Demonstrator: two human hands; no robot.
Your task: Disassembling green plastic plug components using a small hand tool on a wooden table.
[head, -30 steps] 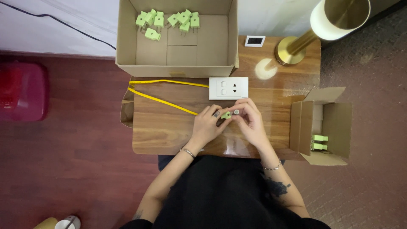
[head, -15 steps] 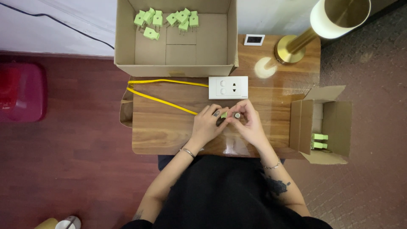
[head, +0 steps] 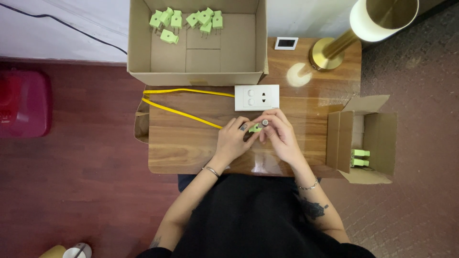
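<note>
Home room: wooden side table (head: 191, 148), brass lamp (head: 334, 48), red carpet (head: 95, 200).

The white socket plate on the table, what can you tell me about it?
The white socket plate is a flat rectangle that looks like plastic, lying face up on the wooden table. Its face shows a few small openings, too small to make out exactly. It sits just in front of the large cardboard box, near the end of the yellow cable; whether the two join cannot be told. Neither hand touches it: the left hand and right hand work just below it.
</note>
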